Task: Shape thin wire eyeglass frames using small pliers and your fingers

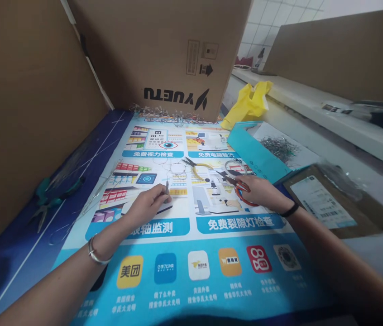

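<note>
My left hand (151, 199) is closed, with thumb and fingertips pinching a short bundle of thin metal wire pieces (167, 186) that points upward. My right hand (257, 192) grips scissors with orange-red handles (242, 194), their dark blades aimed up and to the left. The blades look nearly closed. Between the hands and a little beyond them lie yellow-handled pliers (202, 172), jaws toward the left. Loose wire (178, 168) curls beside those pliers. A coil of wire (235, 165) rests just past the scissors.
Teal-handled pliers (50, 199) lie at the left. Wire scraps (178, 115) line the base of a tall cardboard panel (137, 50). On the right are a teal box (256, 151) with a wire heap (278, 147), a yellow bag (249, 104) and a brown parcel (334, 203).
</note>
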Demonstrator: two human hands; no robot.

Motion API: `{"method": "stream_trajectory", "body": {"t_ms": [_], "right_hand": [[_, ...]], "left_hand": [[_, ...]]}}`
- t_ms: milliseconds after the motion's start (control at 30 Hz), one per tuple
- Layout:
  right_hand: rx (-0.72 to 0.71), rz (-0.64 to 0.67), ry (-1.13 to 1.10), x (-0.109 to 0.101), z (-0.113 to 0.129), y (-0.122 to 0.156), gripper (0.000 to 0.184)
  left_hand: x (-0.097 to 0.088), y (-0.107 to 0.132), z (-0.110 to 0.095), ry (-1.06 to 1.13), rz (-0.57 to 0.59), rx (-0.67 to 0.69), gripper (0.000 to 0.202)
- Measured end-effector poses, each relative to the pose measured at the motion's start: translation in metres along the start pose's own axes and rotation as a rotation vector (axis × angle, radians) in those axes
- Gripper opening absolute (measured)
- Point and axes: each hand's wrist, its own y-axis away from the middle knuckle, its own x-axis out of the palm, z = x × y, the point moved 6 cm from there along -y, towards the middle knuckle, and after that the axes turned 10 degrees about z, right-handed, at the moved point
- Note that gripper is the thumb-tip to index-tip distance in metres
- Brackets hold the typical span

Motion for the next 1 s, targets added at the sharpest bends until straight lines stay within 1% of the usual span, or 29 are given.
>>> {"method": "stream_trajectory", "body": {"t_ms": [67, 133, 233, 300, 367, 433, 533, 667, 733, 800, 867, 1000], "right_hand": [[-0.011, -0.041, -0.197, 0.0, -0.005, 0.004, 0.041], [0.012, -0.109, -0.462, 0.0, -0.011, 0.008, 0.04], [0.041, -0.195, -0.872, 0.002, -0.016, 0.014, 0.049], [-0.001, -0.185, -1.069, 0.003, -0.013, 0.015, 0.052], [-0.05, -0.172, -1.17, 0.003, -0.01, 0.014, 0.049], [-0.063, -0.18, -1.162, 0.003, -0.011, 0.013, 0.049], [-0.086, -0.229, -1.013, 0.0, -0.013, 0.011, 0.047], [-0.143, -0.282, -0.759, -0.008, -0.011, 0.013, 0.039], [-0.156, -0.283, -0.676, -0.014, -0.008, 0.017, 0.035], [-0.175, -0.265, -0.637, -0.021, -0.004, 0.022, 0.034], [-0.204, -0.246, -0.629, -0.026, -0.002, 0.027, 0.034], [-0.276, -0.235, -0.662, -0.033, -0.004, 0.032, 0.036]], "left_hand": [[0.0, 0.0, 0.0, 0.005, 0.0, -0.004, 0.014], [0.001, 0.0, 0.001, 0.006, -0.001, -0.008, 0.014], [0.001, -0.001, 0.0, 0.01, -0.013, -0.012, 0.014], [0.002, -0.003, -0.001, 0.014, -0.024, -0.024, 0.013], [0.005, -0.007, -0.003, 0.026, -0.017, -0.042, 0.012], [0.01, -0.014, -0.008, 0.055, 0.022, -0.046, 0.012], [0.021, -0.032, -0.023, 0.077, 0.093, -0.009, 0.012], [0.037, -0.07, -0.047, 0.042, 0.169, 0.058, 0.009], [0.045, -0.091, -0.06, 0.028, 0.214, 0.085, 0.01], [0.051, -0.111, -0.073, -0.014, 0.225, 0.117, 0.01], [0.057, -0.127, -0.089, -0.054, 0.253, 0.18, 0.01], [0.068, -0.145, -0.113, -0.059, 0.368, 0.224, 0.009]]}}
